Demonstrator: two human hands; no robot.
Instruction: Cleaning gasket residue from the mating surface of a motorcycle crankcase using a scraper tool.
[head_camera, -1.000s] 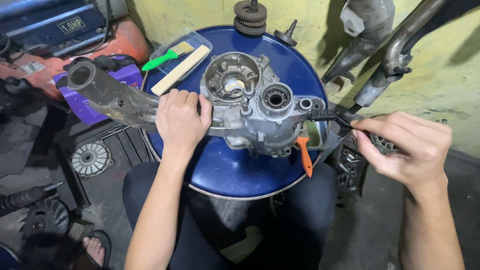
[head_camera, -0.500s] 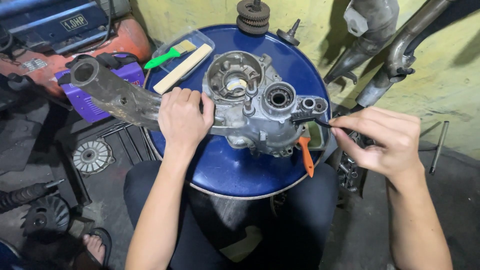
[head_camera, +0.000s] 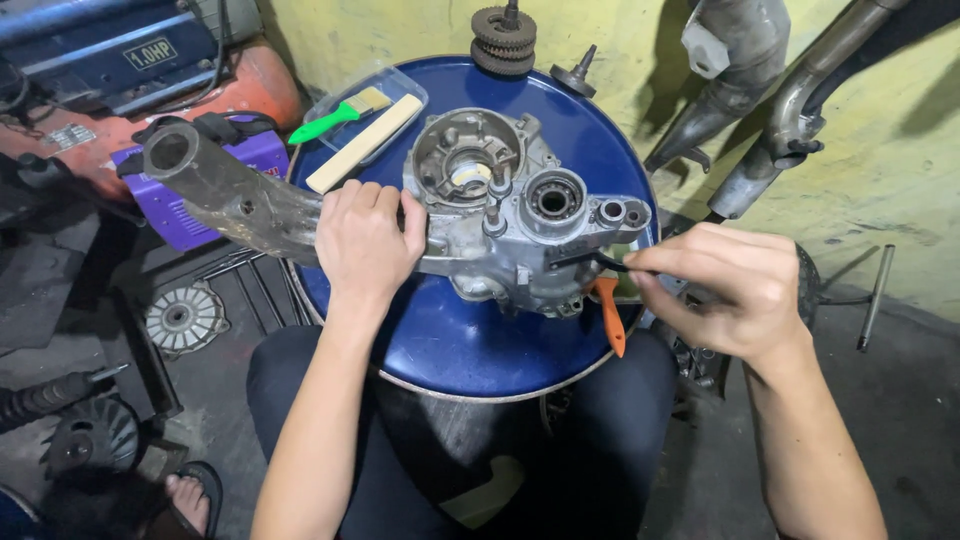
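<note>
A grey metal engine casing (head_camera: 505, 225) with a long dirty arm (head_camera: 225, 190) lies on top of a blue drum (head_camera: 470, 340). My left hand (head_camera: 365, 240) rests palm-down on the casing's left side where the arm joins it. My right hand (head_camera: 725, 285) pinches a thin black tool (head_camera: 590, 258) whose tip touches the casing's right edge, below two small round holes. An orange-handled tool (head_camera: 607, 312) lies on the drum just under that hand.
A clear tray (head_camera: 395, 100) with a green-handled brush (head_camera: 335, 112) and a pale flat stick sits at the drum's back left. Gears (head_camera: 503, 38) stand at the back. Exhaust pipes (head_camera: 770, 110) lean on the yellow wall; a purple box and round parts lie left.
My right hand has moved left toward the casing, bringing the black tool's tip onto its right edge. My left hand has stayed on the casing.
</note>
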